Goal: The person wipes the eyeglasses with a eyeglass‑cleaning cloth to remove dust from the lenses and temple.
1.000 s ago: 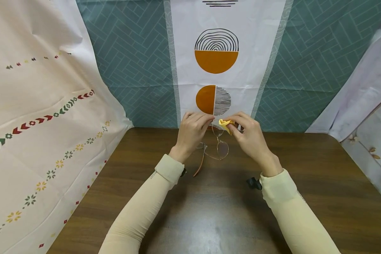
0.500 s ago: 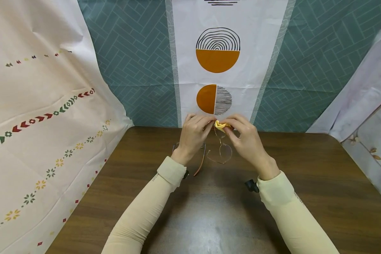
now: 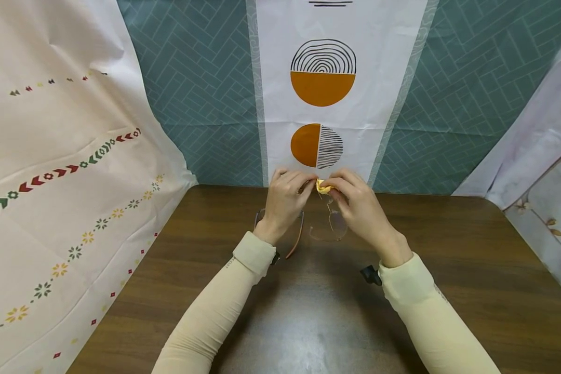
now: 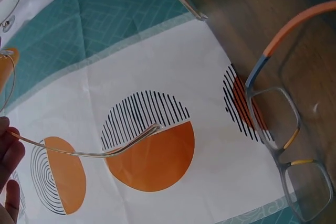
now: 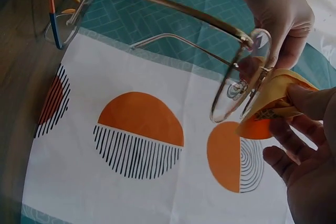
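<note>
My left hand (image 3: 285, 202) pinches gold wire-rimmed eyeglasses (image 5: 178, 4) by one end, and they hang above the table with the temples unfolded. In the right wrist view, a folded yellow cloth (image 5: 281, 90) is held by my right hand (image 5: 310, 150) between thumb and fingers. The cloth touches the rim near the bridge and hides part of the upper lens. The lower lens (image 3: 338, 224) hangs free below my right fingers. Both hands are close together over the table's far edge, fingertips nearly meeting at the cloth (image 3: 324, 187).
A second pair of eyeglasses (image 4: 286, 30), grey-rimmed with an orange and blue temple, stands on the brown wooden table (image 3: 308, 306) behind my left wrist. A patterned cloth backdrop (image 3: 205, 93) hangs behind the table, with a cream cloth (image 3: 75, 156) on the left.
My right hand has brought the yellow cloth leftward against the upper lens, close to my left fingertips. The hanging eyeglasses have swung slightly right. My left hand has shifted a little right and down.
</note>
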`<state>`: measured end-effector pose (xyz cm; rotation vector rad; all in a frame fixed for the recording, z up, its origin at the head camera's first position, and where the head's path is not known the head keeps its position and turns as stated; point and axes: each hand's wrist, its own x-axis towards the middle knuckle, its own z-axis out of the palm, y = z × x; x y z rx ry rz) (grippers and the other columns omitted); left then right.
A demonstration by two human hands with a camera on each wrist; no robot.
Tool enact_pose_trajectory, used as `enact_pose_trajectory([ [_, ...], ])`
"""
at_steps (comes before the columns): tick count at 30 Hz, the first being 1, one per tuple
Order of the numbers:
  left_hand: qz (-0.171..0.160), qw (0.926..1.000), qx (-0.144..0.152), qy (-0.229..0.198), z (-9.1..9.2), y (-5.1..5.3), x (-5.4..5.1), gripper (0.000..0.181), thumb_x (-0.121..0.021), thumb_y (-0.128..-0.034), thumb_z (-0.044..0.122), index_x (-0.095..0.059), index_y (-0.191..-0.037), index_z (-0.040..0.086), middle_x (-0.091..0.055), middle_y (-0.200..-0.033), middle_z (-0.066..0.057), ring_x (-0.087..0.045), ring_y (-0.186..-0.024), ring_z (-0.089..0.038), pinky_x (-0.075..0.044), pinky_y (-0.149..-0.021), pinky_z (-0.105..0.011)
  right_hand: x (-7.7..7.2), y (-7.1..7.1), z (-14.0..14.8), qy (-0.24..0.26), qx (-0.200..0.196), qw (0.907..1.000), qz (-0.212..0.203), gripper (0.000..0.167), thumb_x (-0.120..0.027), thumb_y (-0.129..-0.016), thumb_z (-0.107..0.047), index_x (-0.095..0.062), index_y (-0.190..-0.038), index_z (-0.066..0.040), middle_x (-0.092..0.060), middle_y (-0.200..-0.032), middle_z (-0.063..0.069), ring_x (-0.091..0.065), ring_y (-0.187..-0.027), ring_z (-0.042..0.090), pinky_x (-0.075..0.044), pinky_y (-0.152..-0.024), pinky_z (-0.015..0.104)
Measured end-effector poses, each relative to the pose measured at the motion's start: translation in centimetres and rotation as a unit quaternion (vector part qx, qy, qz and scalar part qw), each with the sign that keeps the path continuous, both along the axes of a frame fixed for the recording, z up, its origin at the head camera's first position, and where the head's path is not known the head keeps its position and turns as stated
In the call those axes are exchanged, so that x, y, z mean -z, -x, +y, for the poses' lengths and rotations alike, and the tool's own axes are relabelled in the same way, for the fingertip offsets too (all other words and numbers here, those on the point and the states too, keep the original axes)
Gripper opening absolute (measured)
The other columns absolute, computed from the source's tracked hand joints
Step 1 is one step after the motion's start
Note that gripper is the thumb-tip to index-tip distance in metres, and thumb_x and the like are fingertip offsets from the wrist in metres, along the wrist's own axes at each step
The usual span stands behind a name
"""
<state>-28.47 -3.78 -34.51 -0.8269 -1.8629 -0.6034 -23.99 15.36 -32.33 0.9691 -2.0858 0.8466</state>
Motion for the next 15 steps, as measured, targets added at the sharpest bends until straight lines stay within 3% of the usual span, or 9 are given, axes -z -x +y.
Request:
enact_pose_trajectory([
  [15, -0.006, 0.9997, -0.007, -0.024, -0.3, -0.5, 0.1, 0.008, -0.078, -0.0944, 0.011, -0.081, -0.100, 0.006, -0.079, -0.093, -0.005, -0.073, -0.081, -0.019, -0.048, -0.085, -0.041, 0.2, -1.3, 0.2, -0.020, -0.013, 0.9997, -0.004, 0.024, -0.074, -0.087, 0.014, -0.073, -0.107, 0.000, -0.064, -0.108, 0.010, -0.059, -0.102, 0.026, -0.049, -0.085, 0.034],
])
